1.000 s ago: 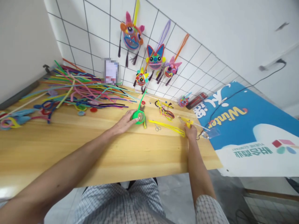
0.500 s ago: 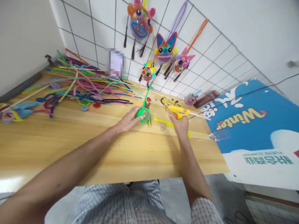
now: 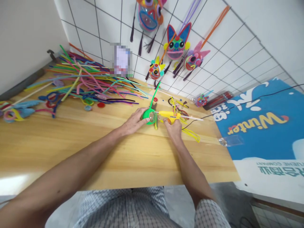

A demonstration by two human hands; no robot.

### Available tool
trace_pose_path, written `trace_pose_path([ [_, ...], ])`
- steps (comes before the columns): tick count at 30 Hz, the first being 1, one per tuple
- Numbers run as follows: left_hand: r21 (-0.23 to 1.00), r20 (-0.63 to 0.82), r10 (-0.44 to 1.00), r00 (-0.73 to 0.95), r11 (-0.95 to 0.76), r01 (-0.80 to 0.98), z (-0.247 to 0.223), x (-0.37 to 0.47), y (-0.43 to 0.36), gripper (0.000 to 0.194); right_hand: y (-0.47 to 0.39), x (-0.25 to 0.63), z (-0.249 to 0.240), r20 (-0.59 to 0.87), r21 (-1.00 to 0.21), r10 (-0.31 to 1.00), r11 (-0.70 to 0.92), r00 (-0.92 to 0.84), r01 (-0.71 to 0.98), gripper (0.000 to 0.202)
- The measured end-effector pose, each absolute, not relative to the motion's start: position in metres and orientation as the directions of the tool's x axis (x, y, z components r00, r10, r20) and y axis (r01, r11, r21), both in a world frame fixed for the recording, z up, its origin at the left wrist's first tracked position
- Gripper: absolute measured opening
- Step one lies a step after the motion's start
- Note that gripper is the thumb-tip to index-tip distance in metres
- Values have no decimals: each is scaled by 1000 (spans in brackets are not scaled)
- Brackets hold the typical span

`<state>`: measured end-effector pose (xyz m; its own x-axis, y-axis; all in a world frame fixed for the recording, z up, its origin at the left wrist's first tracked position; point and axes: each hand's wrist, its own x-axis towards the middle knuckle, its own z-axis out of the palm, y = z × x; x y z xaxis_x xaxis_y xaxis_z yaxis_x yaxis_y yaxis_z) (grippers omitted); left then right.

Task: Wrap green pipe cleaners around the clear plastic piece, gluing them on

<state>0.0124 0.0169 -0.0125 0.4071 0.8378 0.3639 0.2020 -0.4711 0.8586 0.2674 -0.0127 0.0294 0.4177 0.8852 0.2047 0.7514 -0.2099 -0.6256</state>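
Observation:
My left hand (image 3: 137, 122) is closed around a small clear ball (image 3: 152, 118) rimmed with green pipe cleaner. A loose end of the green pipe cleaner (image 3: 155, 95) sticks up and away from the ball. In my right hand (image 3: 173, 129) is a yellow hot glue gun (image 3: 169, 114), its nozzle pointing left at the ball's right edge. Whether the tip touches the ball, I cannot tell. A white glue stick (image 3: 193, 118) pokes out of the gun's back. Yellow pipe cleaners (image 3: 191, 134) lie just right of my right hand.
A heap of coloured pipe cleaners (image 3: 95, 80) covers the table's back left. Decorated masks (image 3: 177, 44) with tassels hang on the tiled wall. A black cord (image 3: 201, 118) runs rightward from the glue gun. A blue printed board (image 3: 261, 126) lies at the right, with clear plastic packaging (image 3: 231, 140) at its edge.
My right hand has brought the glue gun left, up to the ball in my left hand. The view has shifted slightly, and the left hand keeps its hold.

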Motion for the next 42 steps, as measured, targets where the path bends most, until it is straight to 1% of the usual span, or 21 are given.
trace_pose_path([
  [3, 854, 367, 834, 411, -478, 208, -12, 12, 17, 69, -13, 263, 30, 183, -609, 886, -239, 427, 757, 31],
  [6, 855, 364, 836, 410, -474, 208, -12, 13, 17, 70, -14, 260, 32, 181, -607, 893, -229, 413, 761, 31],
  [15, 864, 361, 837, 411, -466, 191, -9, 12, 15, 65, -17, 264, 39, 177, -604, 884, -249, 432, 757, 30],
  [23, 866, 356, 839, 412, -462, 192, -9, 12, 16, 67, -19, 253, 40, 192, -579, 905, -209, 381, 788, 30],
  [31, 863, 358, 840, 407, -464, 198, -8, 12, 14, 67, -25, 256, 38, 252, -569, 907, -143, 337, 810, 27],
  [36, 861, 366, 839, 402, -470, 196, -11, 13, 15, 68, -25, 255, 35, 230, -556, 925, -131, 303, 821, 30],
  [42, 857, 365, 840, 402, -472, 209, -12, 13, 16, 67, -27, 254, 35, 238, -592, 917, -123, 319, 796, 32],
])
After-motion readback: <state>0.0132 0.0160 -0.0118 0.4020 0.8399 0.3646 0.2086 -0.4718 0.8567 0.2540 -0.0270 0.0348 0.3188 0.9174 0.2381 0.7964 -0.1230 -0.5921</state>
